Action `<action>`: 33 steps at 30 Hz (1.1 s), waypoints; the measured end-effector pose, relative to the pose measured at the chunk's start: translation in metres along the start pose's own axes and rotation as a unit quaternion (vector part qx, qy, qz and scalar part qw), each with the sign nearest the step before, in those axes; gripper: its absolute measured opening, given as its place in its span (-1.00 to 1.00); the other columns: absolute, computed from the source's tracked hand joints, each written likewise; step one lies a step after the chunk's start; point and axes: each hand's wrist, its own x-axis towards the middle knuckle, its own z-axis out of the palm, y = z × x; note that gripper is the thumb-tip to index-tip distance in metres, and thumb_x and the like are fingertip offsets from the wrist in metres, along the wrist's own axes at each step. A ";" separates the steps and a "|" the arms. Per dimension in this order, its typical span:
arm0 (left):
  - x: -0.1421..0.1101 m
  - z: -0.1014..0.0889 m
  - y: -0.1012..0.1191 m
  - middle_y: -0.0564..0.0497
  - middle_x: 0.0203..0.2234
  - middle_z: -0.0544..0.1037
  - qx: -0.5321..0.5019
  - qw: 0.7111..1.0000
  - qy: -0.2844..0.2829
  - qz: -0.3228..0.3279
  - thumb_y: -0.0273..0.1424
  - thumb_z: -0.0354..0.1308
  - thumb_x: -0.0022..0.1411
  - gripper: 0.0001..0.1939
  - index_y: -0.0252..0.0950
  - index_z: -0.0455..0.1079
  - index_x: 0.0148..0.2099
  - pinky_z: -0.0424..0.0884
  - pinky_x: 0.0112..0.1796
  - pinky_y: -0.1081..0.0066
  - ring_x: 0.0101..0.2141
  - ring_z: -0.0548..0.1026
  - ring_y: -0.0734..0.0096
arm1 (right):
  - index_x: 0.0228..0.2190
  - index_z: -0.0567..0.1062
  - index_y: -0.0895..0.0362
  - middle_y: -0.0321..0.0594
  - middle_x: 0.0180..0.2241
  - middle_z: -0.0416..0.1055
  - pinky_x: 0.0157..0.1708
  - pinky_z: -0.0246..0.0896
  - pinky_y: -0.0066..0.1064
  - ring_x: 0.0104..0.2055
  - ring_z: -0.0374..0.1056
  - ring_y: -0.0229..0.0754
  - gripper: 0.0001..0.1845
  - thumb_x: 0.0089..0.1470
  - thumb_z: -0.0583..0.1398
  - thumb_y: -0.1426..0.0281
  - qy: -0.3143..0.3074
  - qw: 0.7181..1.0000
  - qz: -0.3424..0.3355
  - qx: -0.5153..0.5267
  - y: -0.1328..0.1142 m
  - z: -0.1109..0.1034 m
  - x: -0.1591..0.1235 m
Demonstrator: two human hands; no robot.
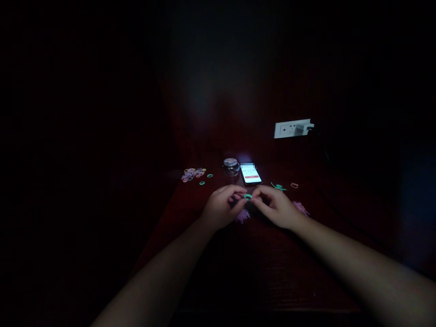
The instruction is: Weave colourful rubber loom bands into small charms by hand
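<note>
A small green hair tie (pixel 248 197), shaped as a ring, is held up between my two hands above the dark red table. My left hand (pixel 225 204) pinches its left side with thumb and fingers. On its right side, the fingertips of my right hand (pixel 275 206) are closed on it too. Below the ring lies a purple bundle of thin strands (pixel 243 215), partly covered by my left hand. Another pinkish-purple bundle (pixel 301 208) shows behind my right wrist. Green strips (pixel 279 186) and an orange band (pixel 294 185) lie beyond my right hand.
A lit phone (pixel 251 175) lies beyond my hands, beside a small clear lidded jar (pixel 231 167). A pile of coloured hair ties (pixel 193 174) is at the table's far left. A wall socket (pixel 289 129) holds a plug with a dark cable. The surroundings are very dark.
</note>
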 end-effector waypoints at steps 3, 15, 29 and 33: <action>0.000 0.001 -0.001 0.02 -0.32 0.58 -0.006 1.000 -0.001 -0.002 -0.47 0.22 0.15 -0.78 -0.25 0.44 -0.12 0.44 -0.35 0.43 -0.35 0.52 0.46 | -0.42 0.40 0.14 -0.32 -0.52 0.27 -0.44 0.12 -0.42 -0.47 0.18 -0.27 -0.83 0.17 0.14 0.32 -0.002 1.000 0.001 0.000 -0.001 -0.001 0.000; 0.001 0.001 -0.001 0.05 -0.39 0.57 0.018 1.000 -0.001 -0.003 -0.45 0.23 0.14 -0.87 -0.25 0.46 -0.20 0.45 -0.37 0.46 -0.40 0.50 0.49 | -0.36 0.41 0.14 -0.33 -0.54 0.27 -0.49 0.12 -0.44 -0.49 0.18 -0.28 -0.86 0.12 0.19 0.31 -0.022 0.999 0.004 0.032 -0.002 0.003 -0.001; -0.003 -0.003 -0.003 0.04 -0.41 0.53 0.020 1.000 -0.021 -0.001 -0.41 0.19 0.19 -0.96 -0.26 0.42 -0.28 0.39 -0.37 0.44 -0.41 0.46 0.46 | -0.36 0.39 0.13 -0.26 -0.43 0.36 -0.35 0.17 -0.40 -0.38 0.28 -0.23 -0.87 0.21 0.08 0.40 -0.006 0.999 -0.032 -0.015 -0.005 0.000 0.002; -0.003 -0.005 -0.001 0.03 -0.41 0.52 0.012 0.999 -0.032 0.001 -0.40 0.16 0.20 -0.95 -0.26 0.42 -0.28 0.38 -0.36 0.43 -0.40 0.45 0.45 | -0.39 0.37 0.12 -0.29 -0.47 0.32 -0.41 0.14 -0.43 -0.42 0.24 -0.25 -0.89 0.19 0.08 0.42 0.002 0.999 -0.028 -0.028 -0.006 0.001 0.002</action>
